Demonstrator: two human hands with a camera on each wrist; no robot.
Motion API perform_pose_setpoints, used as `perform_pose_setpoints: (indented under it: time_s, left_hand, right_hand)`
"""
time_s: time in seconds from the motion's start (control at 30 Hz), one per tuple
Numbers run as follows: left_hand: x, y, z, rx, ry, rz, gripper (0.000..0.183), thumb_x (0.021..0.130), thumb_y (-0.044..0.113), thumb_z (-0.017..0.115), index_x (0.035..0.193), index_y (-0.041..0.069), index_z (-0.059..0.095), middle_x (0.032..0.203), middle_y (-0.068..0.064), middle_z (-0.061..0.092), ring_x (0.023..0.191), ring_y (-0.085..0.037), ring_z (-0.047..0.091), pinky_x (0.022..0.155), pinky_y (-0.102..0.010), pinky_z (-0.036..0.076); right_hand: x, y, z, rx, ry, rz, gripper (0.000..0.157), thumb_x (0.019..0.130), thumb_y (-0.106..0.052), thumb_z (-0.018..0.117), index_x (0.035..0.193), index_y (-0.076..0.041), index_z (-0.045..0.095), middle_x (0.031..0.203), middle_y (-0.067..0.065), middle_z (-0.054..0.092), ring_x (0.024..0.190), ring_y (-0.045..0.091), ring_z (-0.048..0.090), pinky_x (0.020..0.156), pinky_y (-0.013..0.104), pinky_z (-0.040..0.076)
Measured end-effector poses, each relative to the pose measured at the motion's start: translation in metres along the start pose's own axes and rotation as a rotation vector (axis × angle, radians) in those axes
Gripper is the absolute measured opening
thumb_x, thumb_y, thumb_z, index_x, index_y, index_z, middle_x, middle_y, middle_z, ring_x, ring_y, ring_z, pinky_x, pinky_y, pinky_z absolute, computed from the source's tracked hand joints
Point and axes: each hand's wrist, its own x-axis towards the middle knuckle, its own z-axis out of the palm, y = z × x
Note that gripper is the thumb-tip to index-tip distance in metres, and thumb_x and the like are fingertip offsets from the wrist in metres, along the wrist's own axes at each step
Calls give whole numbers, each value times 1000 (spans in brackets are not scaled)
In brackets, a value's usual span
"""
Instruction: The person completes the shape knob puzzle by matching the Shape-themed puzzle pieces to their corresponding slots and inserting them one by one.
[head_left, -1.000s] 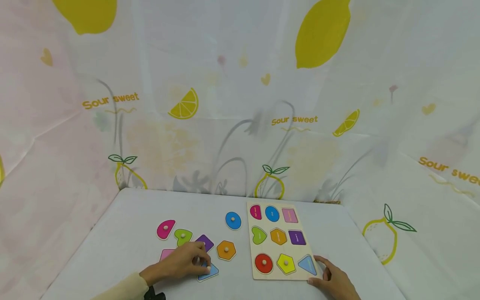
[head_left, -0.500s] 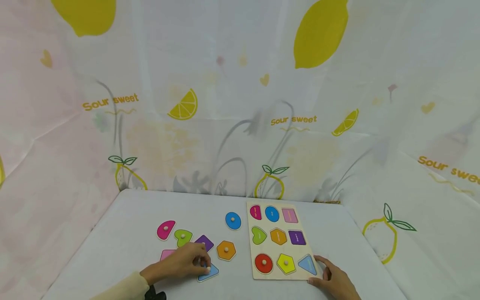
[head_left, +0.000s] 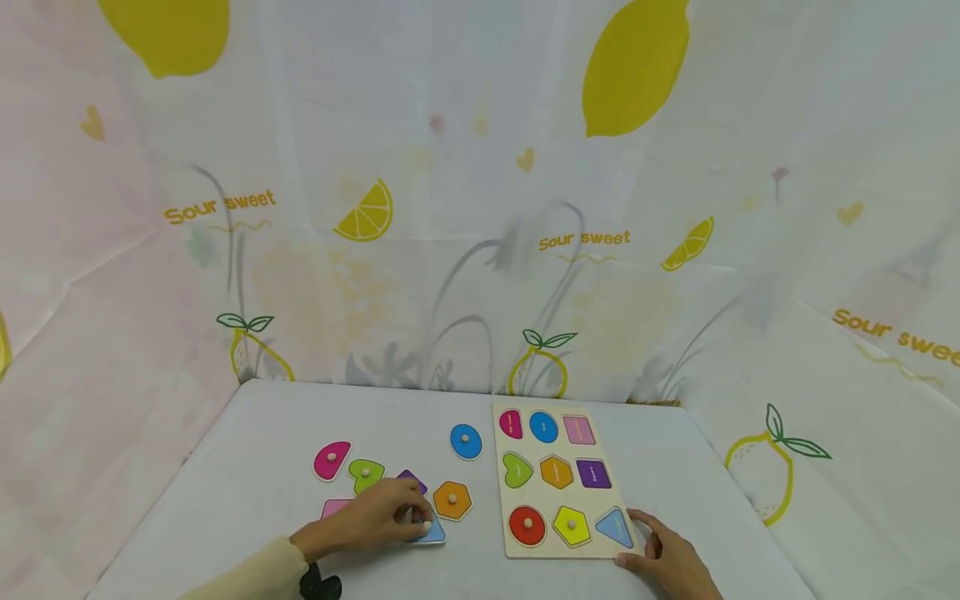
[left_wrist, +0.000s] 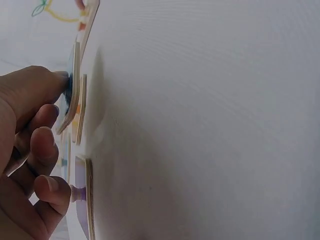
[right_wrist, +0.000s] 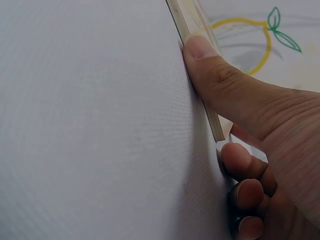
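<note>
My left hand pinches the small knob of a light blue triangle puzzle piece. In the left wrist view that triangle piece is tilted, with a shadow on the cloth beside it. Thumb and index finger meet at its knob while the other fingers curl loosely near a purple square piece. My right hand grips the near right corner of a wooden puzzle board. Its thumb lies along the board's edge in the right wrist view. A red circle and a yellow pentagon sit in the board.
Several knobbed pieces lie left of the board: a blue oval, an orange hexagon, a green heart, a magenta half round and a partly hidden pink piece. A lemon-print curtain rises behind the white table.
The left hand has shifted a little to the right with the triangle piece, which has turned slightly, and covers more of the purple piece. The right hand keeps its place on the board's corner.
</note>
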Motion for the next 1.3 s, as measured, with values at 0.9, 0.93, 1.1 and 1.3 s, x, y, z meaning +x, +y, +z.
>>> perform_pose_setpoints:
  time_s: [0.9, 0.93, 1.1, 1.3]
  left_hand:
    - [22, 7, 21, -2, -128, 60, 5, 97, 29, 73, 98, 25, 76, 86, 17, 55, 72, 4, 49, 63, -16, 45]
    - [22, 7, 21, 1, -126, 61, 6, 97, 29, 74, 98, 25, 77, 86, 17, 55, 72, 4, 50, 63, -16, 45]
    - [20, 8, 22, 5, -81, 44, 7, 92, 31, 79, 94, 25, 76, 85, 16, 57, 73, 3, 51, 62, -16, 46]
    - [19, 11, 24, 0, -40, 15, 8, 89, 28, 83, 89, 24, 76, 83, 16, 56, 71, 2, 51, 61, -17, 45]
  right_hand:
    - [0, 1, 0, 7, -5, -1, 94, 67, -55, 91, 140, -6, 59, 73, 2, 47, 66, 17, 44, 59, 29, 32]
    - [0, 1, 0, 5, -6, 3, 96, 66, -57, 91, 140, -5, 59, 73, 2, 47, 66, 17, 44, 59, 30, 32]
    - [0, 0, 0, 10, -9, 19, 99, 64, -59, 91, 140, -5, 58, 73, 3, 47, 66, 17, 44, 59, 29, 33]
    - [0, -1, 0, 7, -6, 17, 99, 64, -60, 91, 140, -5, 59, 73, 3, 46, 65, 17, 44, 59, 29, 33]
